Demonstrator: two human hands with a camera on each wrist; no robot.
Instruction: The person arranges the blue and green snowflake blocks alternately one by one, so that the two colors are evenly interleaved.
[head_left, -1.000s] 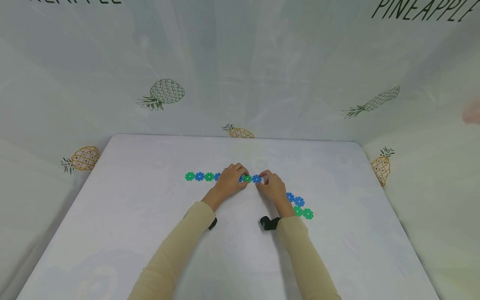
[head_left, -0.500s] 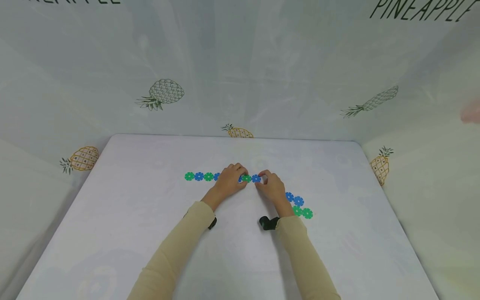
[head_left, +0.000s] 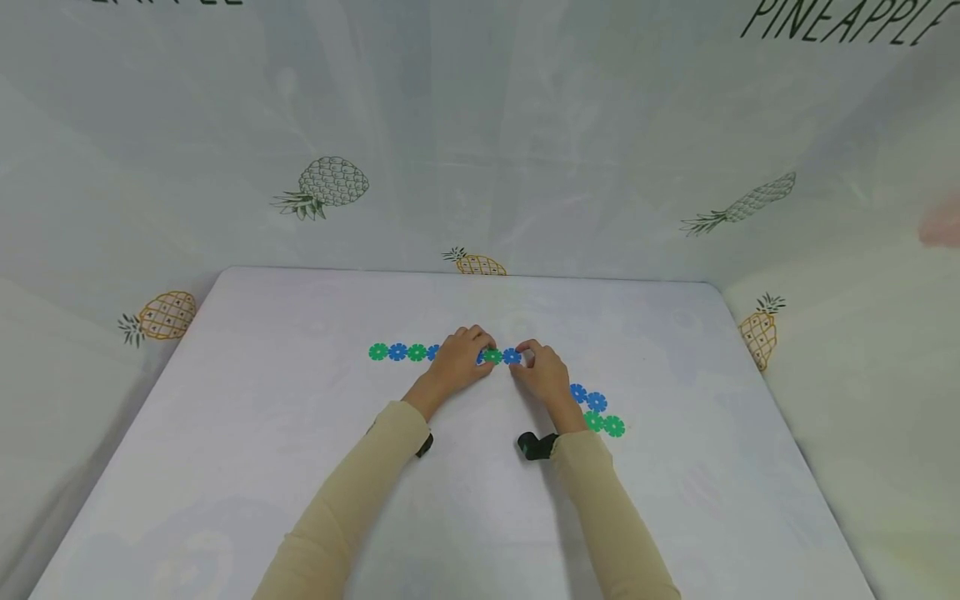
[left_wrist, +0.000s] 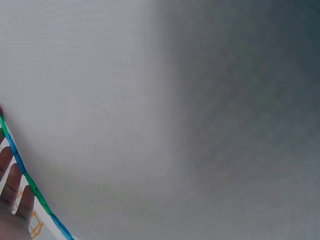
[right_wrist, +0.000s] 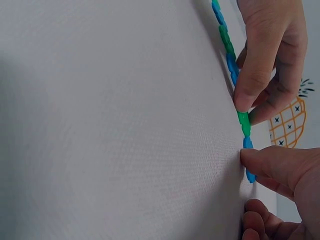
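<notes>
A row of flower-shaped discs, green and blue in turn, lies across the white table, from a green disc point(head_left: 378, 352) at its left end to a blue disc point(head_left: 512, 357) at its right. My left hand point(head_left: 459, 358) covers part of the row and pinches a green disc point(right_wrist: 244, 124) between thumb and finger. Beside it, my right hand point(head_left: 546, 373) holds the end blue disc, thumb in front and a finger behind, as the right wrist view shows. In the left wrist view, left-hand fingers point(left_wrist: 11, 187) spread behind the row's edge.
Two blue discs point(head_left: 597, 402) and two green discs point(head_left: 614, 426) lie on the white table point(head_left: 300, 467), to the right of my right wrist. A dark wrist camera point(head_left: 536, 446) sits at the right cuff. Pineapple-print cloth point(head_left: 480, 167) surrounds the table.
</notes>
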